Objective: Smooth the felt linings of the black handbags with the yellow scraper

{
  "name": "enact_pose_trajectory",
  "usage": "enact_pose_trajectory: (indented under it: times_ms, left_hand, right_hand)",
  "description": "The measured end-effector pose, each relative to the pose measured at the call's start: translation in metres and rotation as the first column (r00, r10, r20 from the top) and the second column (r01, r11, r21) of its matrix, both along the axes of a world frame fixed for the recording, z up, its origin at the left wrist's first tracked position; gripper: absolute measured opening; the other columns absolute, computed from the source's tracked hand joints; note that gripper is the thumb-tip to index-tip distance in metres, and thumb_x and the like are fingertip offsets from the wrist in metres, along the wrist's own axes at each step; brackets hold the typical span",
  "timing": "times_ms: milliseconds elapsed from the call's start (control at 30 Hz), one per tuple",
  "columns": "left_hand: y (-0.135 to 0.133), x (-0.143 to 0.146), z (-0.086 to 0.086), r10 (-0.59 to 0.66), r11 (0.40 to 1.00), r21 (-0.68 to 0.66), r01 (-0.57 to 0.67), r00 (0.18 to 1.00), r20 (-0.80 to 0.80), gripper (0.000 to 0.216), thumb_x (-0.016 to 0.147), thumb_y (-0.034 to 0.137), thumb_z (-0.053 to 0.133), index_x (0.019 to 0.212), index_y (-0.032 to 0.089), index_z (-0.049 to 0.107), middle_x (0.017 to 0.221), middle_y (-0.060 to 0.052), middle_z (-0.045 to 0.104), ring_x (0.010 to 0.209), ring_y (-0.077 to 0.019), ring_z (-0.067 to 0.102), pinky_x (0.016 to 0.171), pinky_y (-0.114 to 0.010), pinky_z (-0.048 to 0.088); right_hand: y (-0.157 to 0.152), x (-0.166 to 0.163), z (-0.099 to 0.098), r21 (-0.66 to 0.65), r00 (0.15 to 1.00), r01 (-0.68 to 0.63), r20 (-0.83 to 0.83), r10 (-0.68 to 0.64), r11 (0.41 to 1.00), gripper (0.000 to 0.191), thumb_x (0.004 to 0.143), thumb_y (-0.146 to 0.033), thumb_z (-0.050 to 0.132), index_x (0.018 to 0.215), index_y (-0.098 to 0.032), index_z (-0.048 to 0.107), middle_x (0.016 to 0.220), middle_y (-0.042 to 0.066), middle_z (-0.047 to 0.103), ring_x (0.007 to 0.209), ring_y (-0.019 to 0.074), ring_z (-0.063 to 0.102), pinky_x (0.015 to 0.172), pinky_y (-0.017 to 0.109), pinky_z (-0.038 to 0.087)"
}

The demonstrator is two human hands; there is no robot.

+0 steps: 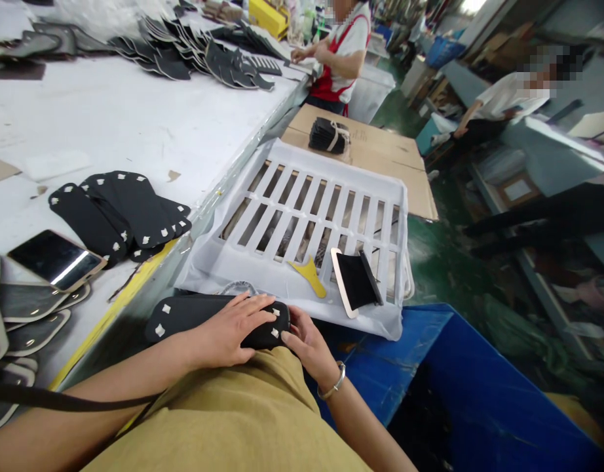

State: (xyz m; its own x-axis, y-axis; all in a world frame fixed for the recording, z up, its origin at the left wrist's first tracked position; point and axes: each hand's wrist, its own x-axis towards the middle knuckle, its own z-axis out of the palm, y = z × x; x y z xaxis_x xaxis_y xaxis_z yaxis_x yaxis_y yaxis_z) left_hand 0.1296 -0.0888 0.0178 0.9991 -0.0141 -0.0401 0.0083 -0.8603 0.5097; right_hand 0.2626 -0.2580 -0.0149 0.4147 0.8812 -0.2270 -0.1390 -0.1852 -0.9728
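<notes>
A long black padded piece with rounded ends [194,313] lies across in front of my body, with small white tabs near both ends. My left hand [236,328] rests on top of it, its fingers stretched out flat toward the right end. At that right end, my right hand [309,344] grips the edge, thumb on the near side and fingers behind. Just beyond it, on the white slatted crate [295,213], lie a yellow flat forked piece [309,276] and a curved black piece with a pale edge [356,280].
More black tabbed pieces [130,210] and a phone [56,260] lie on the white table [86,124] at left. A tied black bundle [329,136] sits on cardboard [395,164]. A blue bin [479,367] stands at right. A co-worker [341,59] stands at the table's far side.
</notes>
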Motion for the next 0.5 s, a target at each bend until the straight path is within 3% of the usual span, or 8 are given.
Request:
enact_pose_trajectory:
  times_ms: [100,167,200,267,333,400,500]
  left_hand:
    - [0.009,-0.015,0.004,-0.014,0.999,0.046,0.015,1.0,-0.025,0.071,0.064,0.021,0.069,0.13,0.026,0.043,0.149,-0.011,0.027,0.136,-0.028,0.025,0.109,-0.053,0.014]
    - [0.017,-0.029,0.008,0.033,0.997,0.078,-0.03,0.999,-0.039,0.068,0.067,0.026,0.068,0.13,0.026,0.044,0.147,-0.011,0.031,0.134,-0.0276,0.029,0.11,-0.054,0.011]
    - [0.023,-0.037,0.01,0.066,0.994,0.091,-0.061,0.997,-0.046,0.065,0.068,0.028,0.068,0.129,0.026,0.045,0.146,-0.011,0.034,0.133,-0.0274,0.031,0.11,-0.054,0.009]
    - [0.04,-0.057,0.016,0.162,0.982,0.111,-0.156,0.985,-0.052,0.059,0.071,0.033,0.067,0.126,0.026,0.049,0.144,-0.009,0.038,0.131,-0.0269,0.035,0.111,-0.052,0.006]
    - [0.06,-0.083,0.022,0.307,0.948,0.099,-0.301,0.95,-0.049,0.055,0.071,0.037,0.066,0.123,0.025,0.051,0.142,-0.007,0.041,0.129,-0.0264,0.036,0.112,-0.048,0.012]
    - [0.079,-0.111,0.026,0.525,0.851,0.04,-0.524,0.849,-0.049,0.054,0.072,0.041,0.064,0.121,0.022,0.053,0.135,-0.008,0.049,0.123,-0.0262,0.044,0.108,-0.042,0.026]
    - [0.094,-0.147,0.019,0.812,0.543,-0.172,-0.822,0.566,-0.143,0.044,0.076,0.047,0.057,0.108,0.016,0.056,0.105,-0.007,0.064,0.094,-0.023,0.061,0.086,-0.035,0.047]
  right_hand:
    - [-0.008,0.003,-0.001,-0.022,0.997,-0.004,0.078,0.006,1.0,0.052,0.082,-0.032,0.057,0.13,-0.025,0.039,0.135,0.009,0.046,0.126,0.0229,0.042,0.104,0.044,0.034]
    - [-0.009,0.003,0.004,-0.069,0.95,0.019,0.313,0.004,0.997,0.059,0.082,-0.033,0.056,0.135,-0.024,0.033,0.14,0.01,0.039,0.13,0.0237,0.036,0.107,0.046,0.031]
    - [-0.008,0.003,0.009,-0.087,0.886,0.018,0.463,0.024,0.996,0.062,0.081,-0.033,0.057,0.136,-0.023,0.031,0.142,0.011,0.036,0.131,0.0244,0.033,0.108,0.046,0.03]
    - [0.0,0.004,0.022,-0.119,0.681,-0.027,0.725,0.105,0.993,0.068,0.078,-0.035,0.06,0.137,-0.019,0.03,0.144,0.014,0.032,0.134,0.0267,0.028,0.109,0.048,0.028]
    - [0.014,0.004,0.035,-0.152,0.459,-0.11,0.869,0.185,0.982,0.071,0.076,-0.039,0.062,0.136,-0.016,0.032,0.144,0.015,0.032,0.134,0.0291,0.026,0.108,0.05,0.027]
    - [0.034,0.001,0.042,-0.199,0.284,-0.197,0.926,0.25,0.96,0.074,0.074,-0.044,0.064,0.136,-0.016,0.035,0.144,0.016,0.033,0.134,0.0309,0.026,0.108,0.052,0.026]
    - [0.067,-0.013,0.039,-0.273,0.12,-0.3,0.94,0.32,0.914,0.078,0.073,-0.05,0.064,0.135,-0.014,0.037,0.142,0.017,0.038,0.131,0.0322,0.033,0.107,0.052,0.027]
